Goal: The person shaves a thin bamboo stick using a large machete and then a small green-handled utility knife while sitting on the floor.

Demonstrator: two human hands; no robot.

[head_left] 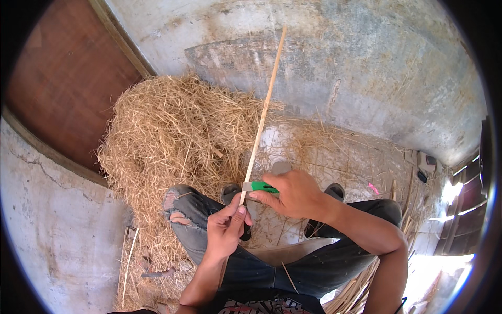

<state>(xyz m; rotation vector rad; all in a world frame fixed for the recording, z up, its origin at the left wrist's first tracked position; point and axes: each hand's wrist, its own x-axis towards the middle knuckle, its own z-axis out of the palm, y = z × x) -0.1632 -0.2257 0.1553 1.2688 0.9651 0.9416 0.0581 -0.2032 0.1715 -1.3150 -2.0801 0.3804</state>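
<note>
A long thin pale wooden stick (264, 112) rises from my lap toward the far wall. My left hand (225, 230) grips its lower end just above my knees. My right hand (295, 193) holds a green-handled knife (259, 186), whose grey blade touches the stick just above my left fingers. Both hands sit over my legs in torn grey jeans (183, 214).
A big heap of dry straw (178, 131) fills the floor ahead and to the left. A brown wooden door (68, 78) stands at far left, concrete walls (355, 68) beyond. More cut sticks (355, 290) lie at lower right. A shuttered window (465, 209) glows at right.
</note>
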